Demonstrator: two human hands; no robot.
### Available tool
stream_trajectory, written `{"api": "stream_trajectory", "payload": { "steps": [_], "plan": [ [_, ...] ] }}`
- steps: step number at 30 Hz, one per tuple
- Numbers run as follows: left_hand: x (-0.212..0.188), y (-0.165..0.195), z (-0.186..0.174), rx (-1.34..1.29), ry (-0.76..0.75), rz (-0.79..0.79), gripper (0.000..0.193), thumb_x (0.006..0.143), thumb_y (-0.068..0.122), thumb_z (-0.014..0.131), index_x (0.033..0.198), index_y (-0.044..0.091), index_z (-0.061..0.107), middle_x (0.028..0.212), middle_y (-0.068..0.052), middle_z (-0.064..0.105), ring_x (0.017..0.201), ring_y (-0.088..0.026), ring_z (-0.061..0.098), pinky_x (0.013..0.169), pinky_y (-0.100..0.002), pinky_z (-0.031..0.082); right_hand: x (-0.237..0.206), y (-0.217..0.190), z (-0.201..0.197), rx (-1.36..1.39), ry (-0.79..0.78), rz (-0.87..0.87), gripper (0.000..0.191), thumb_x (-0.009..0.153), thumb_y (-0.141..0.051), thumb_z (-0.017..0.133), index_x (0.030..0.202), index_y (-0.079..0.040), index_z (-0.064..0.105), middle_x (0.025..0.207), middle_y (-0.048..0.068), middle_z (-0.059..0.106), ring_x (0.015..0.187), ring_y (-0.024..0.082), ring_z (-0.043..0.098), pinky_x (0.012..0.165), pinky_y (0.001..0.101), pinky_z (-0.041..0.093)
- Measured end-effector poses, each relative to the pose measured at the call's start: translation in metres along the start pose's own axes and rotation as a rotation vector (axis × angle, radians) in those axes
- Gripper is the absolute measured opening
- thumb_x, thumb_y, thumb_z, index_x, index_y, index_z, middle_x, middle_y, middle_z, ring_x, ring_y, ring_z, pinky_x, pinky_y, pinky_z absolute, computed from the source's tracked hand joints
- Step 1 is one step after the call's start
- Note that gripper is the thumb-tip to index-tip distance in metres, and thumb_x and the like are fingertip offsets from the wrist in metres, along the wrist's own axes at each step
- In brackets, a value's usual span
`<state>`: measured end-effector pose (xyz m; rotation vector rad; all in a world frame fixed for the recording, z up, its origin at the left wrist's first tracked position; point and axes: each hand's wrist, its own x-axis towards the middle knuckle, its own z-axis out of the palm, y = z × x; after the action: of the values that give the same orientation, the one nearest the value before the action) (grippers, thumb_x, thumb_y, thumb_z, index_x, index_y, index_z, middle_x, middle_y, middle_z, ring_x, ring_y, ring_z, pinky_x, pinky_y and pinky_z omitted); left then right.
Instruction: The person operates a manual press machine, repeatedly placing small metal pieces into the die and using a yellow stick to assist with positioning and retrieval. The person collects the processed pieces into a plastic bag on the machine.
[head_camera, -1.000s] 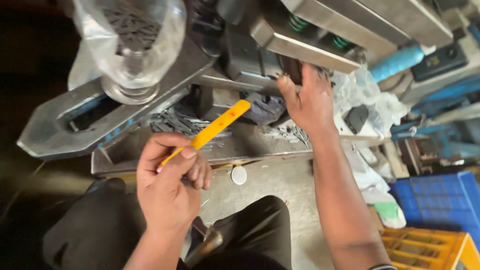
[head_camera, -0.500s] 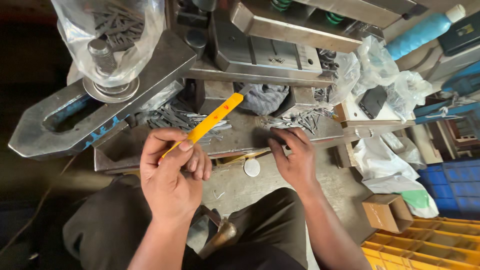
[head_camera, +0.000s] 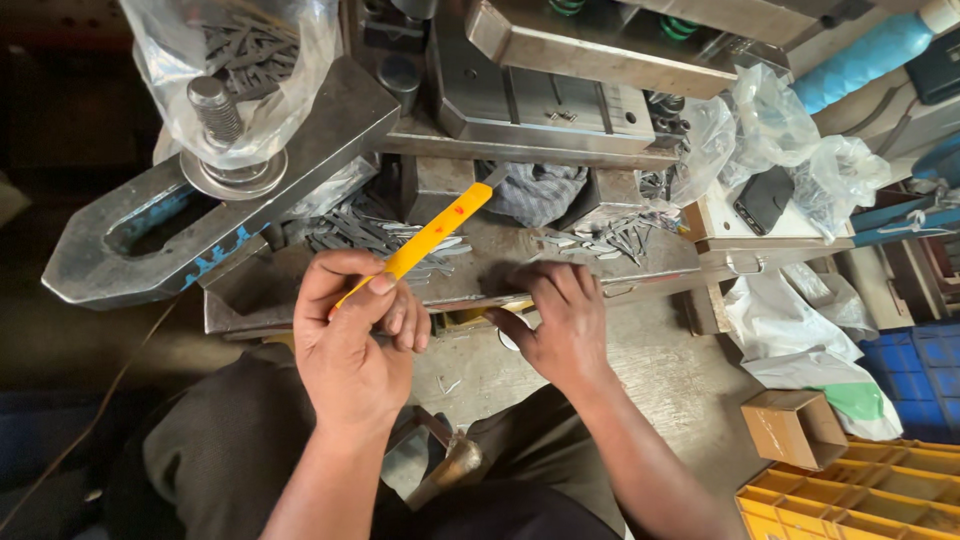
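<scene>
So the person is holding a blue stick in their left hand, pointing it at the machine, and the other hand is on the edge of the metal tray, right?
Nearly. The stick is yellow, not blue, as the head view shows. The rest holds: the left hand grips it, pointing toward the machine, and the right hand rests at the front edge of the metal tray.

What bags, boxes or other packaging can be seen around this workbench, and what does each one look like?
Clear plastic bag: top left, over a bolt, holding dark metal strips.
Crumpled clear bags: upper right, beside the press.
White bag: right, on the floor, a green patch showing below.
Cardboard box: lower right, small, brown, plain.
Yellow crate: bottom right corner.
Blue crate: right edge.
</scene>
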<state>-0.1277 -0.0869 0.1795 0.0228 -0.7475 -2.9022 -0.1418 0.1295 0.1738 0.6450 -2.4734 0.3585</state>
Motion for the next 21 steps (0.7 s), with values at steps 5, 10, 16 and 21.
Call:
{"api": "stream_trajectory", "payload": {
  "steps": [5, 10, 16, 21],
  "plan": [
    [0.001, 0.003, -0.001, -0.028, -0.001, -0.011, 0.006, 0.096, 0.001, 0.06, 0.101, 0.004, 0.06, 0.068, -0.005, 0.048, 0.058, -0.016, 0.046, 0.054, -0.034, 0.042, -0.01, 0.009, 0.006, 0.114, 0.039, 0.014, 0.024, 0.079, -0.004, 0.084, 0.093, -0.01, 0.066, 0.099, 0.006, 0.07, 0.092, 0.028, 0.066, 0.08, 0.0402, 0.052],
    [0.001, 0.006, -0.002, -0.026, -0.004, 0.001, 0.006, 0.096, 0.001, 0.06, 0.101, 0.003, 0.06, 0.068, -0.005, 0.049, 0.057, -0.015, 0.046, 0.054, -0.034, 0.043, -0.02, 0.026, -0.001, 0.173, 0.093, 0.17, 0.018, 0.086, 0.001, 0.079, 0.098, -0.004, 0.065, 0.1, 0.009, 0.071, 0.089, 0.028, 0.071, 0.076, 0.0364, 0.057],
    [-0.001, 0.002, -0.004, -0.023, 0.015, -0.029, 0.005, 0.095, 0.001, 0.061, 0.1, 0.003, 0.06, 0.069, -0.005, 0.05, 0.059, -0.015, 0.047, 0.054, -0.034, 0.043, -0.017, 0.037, -0.019, 0.153, -0.05, 0.267, 0.014, 0.087, 0.001, 0.071, 0.1, -0.005, 0.073, 0.1, 0.011, 0.072, 0.089, 0.027, 0.072, 0.077, 0.0357, 0.057],
    [0.006, -0.001, -0.005, -0.064, 0.034, -0.056, 0.006, 0.093, 0.003, 0.063, 0.097, 0.002, 0.06, 0.065, -0.005, 0.05, 0.054, -0.016, 0.048, 0.051, -0.032, 0.043, 0.02, 0.038, -0.035, 0.287, -0.057, 0.344, 0.015, 0.092, -0.004, 0.07, 0.105, -0.006, 0.076, 0.103, 0.011, 0.073, 0.095, 0.024, 0.072, 0.083, 0.0327, 0.055]
  ]
}}
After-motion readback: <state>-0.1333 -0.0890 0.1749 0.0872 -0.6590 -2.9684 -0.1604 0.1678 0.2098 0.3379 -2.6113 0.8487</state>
